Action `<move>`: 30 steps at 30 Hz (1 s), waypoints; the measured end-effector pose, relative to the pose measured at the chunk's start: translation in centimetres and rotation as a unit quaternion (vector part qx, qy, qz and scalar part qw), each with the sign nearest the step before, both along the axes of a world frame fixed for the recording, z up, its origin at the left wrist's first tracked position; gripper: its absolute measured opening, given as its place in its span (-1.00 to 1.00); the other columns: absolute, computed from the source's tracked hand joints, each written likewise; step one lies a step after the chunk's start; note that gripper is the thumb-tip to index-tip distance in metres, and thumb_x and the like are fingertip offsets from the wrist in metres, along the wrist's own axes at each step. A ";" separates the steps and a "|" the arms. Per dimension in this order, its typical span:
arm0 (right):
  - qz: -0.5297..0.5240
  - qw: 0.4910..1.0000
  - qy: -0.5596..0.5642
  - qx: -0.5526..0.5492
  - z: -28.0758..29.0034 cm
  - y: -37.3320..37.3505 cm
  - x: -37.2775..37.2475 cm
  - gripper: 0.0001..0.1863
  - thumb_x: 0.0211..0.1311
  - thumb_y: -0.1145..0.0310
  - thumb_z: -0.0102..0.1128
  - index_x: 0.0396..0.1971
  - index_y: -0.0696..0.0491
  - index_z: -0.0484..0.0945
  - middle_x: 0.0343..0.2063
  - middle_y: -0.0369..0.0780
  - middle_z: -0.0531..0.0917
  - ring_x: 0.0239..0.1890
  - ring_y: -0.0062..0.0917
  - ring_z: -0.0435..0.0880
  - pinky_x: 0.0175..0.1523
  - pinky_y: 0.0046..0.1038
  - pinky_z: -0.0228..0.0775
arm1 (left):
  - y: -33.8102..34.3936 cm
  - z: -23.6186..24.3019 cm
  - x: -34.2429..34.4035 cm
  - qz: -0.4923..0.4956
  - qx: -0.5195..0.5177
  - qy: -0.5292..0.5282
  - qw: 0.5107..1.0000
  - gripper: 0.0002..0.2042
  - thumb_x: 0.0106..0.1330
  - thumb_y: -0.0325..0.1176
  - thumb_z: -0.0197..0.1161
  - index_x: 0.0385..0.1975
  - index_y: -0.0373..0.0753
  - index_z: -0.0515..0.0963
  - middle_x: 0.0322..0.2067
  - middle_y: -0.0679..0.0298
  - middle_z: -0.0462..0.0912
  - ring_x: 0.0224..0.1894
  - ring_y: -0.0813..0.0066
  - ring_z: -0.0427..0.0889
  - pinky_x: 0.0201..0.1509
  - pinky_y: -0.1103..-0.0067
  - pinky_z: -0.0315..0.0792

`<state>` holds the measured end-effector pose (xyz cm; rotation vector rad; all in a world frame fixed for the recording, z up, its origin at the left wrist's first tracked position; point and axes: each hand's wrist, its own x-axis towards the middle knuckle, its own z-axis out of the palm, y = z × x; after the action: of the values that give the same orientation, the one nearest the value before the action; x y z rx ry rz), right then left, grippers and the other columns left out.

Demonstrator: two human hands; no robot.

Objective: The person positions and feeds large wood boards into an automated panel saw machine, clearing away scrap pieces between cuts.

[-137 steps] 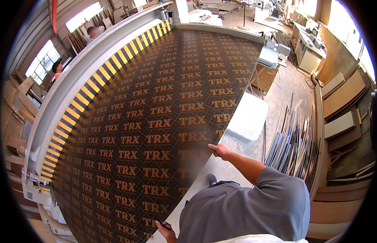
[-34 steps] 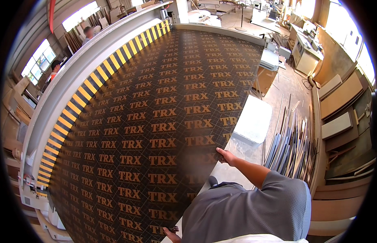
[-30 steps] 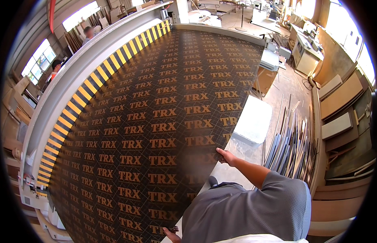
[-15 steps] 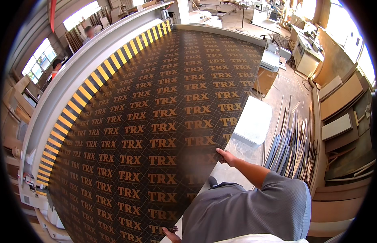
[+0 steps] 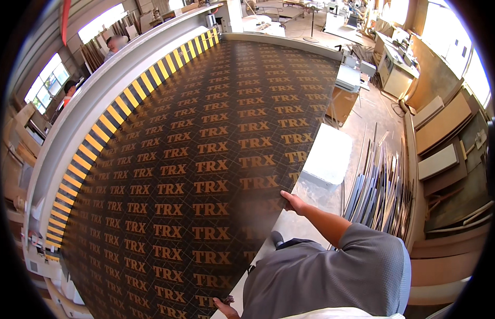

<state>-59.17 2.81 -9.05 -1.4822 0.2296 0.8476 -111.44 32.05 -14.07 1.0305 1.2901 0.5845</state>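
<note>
A very large dark brown panel [image 5: 205, 133], like film-faced board, with repeated gold lettering, fills the middle of the view. It lies flat, its far-left side reaching a long beam with yellow and black stripes [image 5: 121, 110]. My right hand [image 5: 292, 202] is closed on the panel's near edge, thumb on top and fingers mostly hidden beneath. Low in the picture, my left hand [image 5: 225, 307] grips the same edge nearer the bottom rim, also thumb uppermost. What lies under the panel is hidden.
Thin strips [image 5: 378, 191] lie piled on the floor to the right, near a white slab-topped block [image 5: 327, 154]. Boards [image 5: 444, 133] lean along the right wall. A boxy machine [image 5: 349, 80] stands by the panel's far right corner. Two people [image 5: 70, 91] are beyond the beam.
The whole view has shifted slightly, so the scene sits a little further left. Both hands keep their hold on the panel's edge, with no clear movement of the panel against the beam.
</note>
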 end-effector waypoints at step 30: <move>0.126 0.936 -0.311 -0.107 9.9 -6.6 7.8 -0.60 0.48 0.16 0.20 -0.44 0.18 0.69 -0.57 -0.25 0.69 -0.46 -0.57 0.66 -0.26 -0.42 0.53 | -6.1 16.2 11.8 -0.166 0.300 0.195 0.919 -0.55 0.67 -0.03 0.01 0.11 -0.32 0.63 0.06 -0.05 0.72 0.09 0.02 0.69 0.17 0.21 0.57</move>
<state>-51.38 -3.82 0.84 -1.9377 -0.3602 0.5205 -99.66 25.93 2.11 1.9136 1.2557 0.5351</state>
